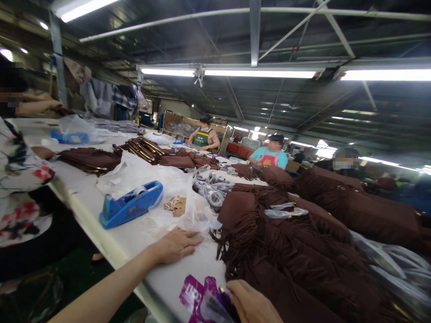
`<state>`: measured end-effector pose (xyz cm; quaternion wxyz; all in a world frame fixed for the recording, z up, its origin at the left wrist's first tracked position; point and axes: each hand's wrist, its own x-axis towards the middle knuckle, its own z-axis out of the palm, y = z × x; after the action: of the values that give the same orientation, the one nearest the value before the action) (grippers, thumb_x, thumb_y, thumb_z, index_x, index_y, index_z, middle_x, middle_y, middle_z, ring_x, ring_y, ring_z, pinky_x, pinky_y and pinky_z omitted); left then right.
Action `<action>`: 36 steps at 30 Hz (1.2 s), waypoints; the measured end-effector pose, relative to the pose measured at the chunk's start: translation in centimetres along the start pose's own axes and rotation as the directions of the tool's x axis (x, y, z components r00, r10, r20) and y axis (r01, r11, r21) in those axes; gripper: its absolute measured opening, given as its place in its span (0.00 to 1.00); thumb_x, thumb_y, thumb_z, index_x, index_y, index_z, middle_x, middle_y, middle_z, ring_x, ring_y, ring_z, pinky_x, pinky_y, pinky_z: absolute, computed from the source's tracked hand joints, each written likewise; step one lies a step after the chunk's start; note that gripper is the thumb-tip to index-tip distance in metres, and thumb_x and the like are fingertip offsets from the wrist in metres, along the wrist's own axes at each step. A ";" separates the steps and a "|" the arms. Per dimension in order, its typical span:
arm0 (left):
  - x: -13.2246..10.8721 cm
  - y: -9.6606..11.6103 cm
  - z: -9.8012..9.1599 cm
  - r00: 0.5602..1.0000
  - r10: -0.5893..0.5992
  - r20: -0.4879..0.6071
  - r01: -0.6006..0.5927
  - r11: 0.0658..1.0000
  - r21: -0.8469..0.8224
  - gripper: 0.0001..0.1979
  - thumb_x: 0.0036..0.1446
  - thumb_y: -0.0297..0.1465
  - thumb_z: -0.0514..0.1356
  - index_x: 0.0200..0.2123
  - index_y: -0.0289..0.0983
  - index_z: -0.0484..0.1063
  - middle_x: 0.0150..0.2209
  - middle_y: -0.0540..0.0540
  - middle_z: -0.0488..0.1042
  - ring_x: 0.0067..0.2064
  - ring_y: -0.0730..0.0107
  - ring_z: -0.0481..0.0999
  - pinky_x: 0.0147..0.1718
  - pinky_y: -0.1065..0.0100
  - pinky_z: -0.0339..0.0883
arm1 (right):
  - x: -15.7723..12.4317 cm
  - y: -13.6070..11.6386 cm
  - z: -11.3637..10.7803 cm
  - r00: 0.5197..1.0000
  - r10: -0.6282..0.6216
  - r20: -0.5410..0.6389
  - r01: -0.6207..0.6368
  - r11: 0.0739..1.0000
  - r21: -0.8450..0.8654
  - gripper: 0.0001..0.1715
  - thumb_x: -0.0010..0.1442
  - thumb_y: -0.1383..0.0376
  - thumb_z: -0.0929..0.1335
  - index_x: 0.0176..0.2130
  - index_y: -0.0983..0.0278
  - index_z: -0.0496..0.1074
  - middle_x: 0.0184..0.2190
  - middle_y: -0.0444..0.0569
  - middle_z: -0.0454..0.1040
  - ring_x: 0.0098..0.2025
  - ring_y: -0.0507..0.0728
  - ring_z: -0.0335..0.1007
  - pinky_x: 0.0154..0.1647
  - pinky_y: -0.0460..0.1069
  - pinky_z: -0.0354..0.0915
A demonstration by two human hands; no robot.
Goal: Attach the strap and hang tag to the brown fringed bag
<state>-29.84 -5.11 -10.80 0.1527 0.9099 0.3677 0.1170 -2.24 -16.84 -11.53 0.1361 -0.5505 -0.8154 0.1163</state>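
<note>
My left hand (177, 245) lies flat on the white tabletop (175, 280), fingers stretched towards the right, just below a clear plastic bag (198, 211). At the bottom of the view my right hand (252, 303) is bent beside a purple and clear plastic packet (198, 296); its fingertips touch a dark, narrow item at the packet's edge, too blurred to name. Brown fringed bags (286, 251) are heaped to the right of both hands. A blue tape dispenser (131, 204) stands beyond my left forearm, beside brown tags (175, 205) with strings.
Coiled grey straps (213, 188) lie beyond the tags. More brown pieces (87, 159) cover the table further back. A person in a floral top (20, 166) stands at the left; several other people are across the table. Plastic-wrapped items (393, 264) lie at the right.
</note>
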 end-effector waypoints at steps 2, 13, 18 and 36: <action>0.0 -0.7 -0.4 1.000 -0.019 -0.008 0.019 1.000 -0.011 0.23 0.68 0.36 0.49 0.65 0.53 0.58 0.65 0.48 0.62 0.62 0.57 0.66 0.59 0.61 0.53 | 2.1 0.4 -0.2 0.999 0.044 0.023 -0.043 0.999 -0.025 0.17 0.66 0.70 0.56 0.35 0.59 0.70 0.32 0.48 0.77 0.35 0.57 0.76 0.35 0.47 0.66; 0.4 -2.1 -0.3 0.999 -0.054 0.002 0.054 0.997 -0.061 0.24 0.66 0.35 0.51 0.64 0.51 0.59 0.63 0.53 0.65 0.58 0.58 0.71 0.57 0.63 0.58 | 5.4 -2.2 -0.7 0.988 0.142 0.068 -0.139 0.989 -0.046 0.13 0.65 0.67 0.64 0.28 0.61 0.70 0.29 0.45 0.77 0.32 0.55 0.73 0.31 0.46 0.57; 0.4 -2.2 -0.2 1.000 -0.022 -0.019 0.021 0.999 -0.033 0.24 0.66 0.34 0.51 0.64 0.46 0.60 0.62 0.48 0.66 0.58 0.54 0.72 0.56 0.59 0.61 | 6.6 -4.2 0.7 0.976 0.197 0.097 -0.165 0.950 -0.264 0.09 0.61 0.72 0.66 0.36 0.63 0.76 0.35 0.50 0.81 0.38 0.60 0.76 0.32 0.47 0.58; 0.0 -2.2 0.0 0.990 0.004 -0.144 -0.019 0.995 -0.100 0.22 0.64 0.33 0.54 0.61 0.49 0.66 0.57 0.50 0.73 0.55 0.57 0.74 0.56 0.60 0.61 | 4.8 0.3 -1.7 0.949 0.150 0.278 -0.316 0.465 0.827 0.24 0.58 0.46 0.64 0.32 0.64 0.69 0.16 0.34 0.56 0.16 0.45 0.38 0.16 0.42 0.37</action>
<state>-31.21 -3.64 -11.57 0.1709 0.8922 0.3662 0.2015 -3.07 -12.21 -9.58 0.3069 -0.5029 -0.5726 0.5701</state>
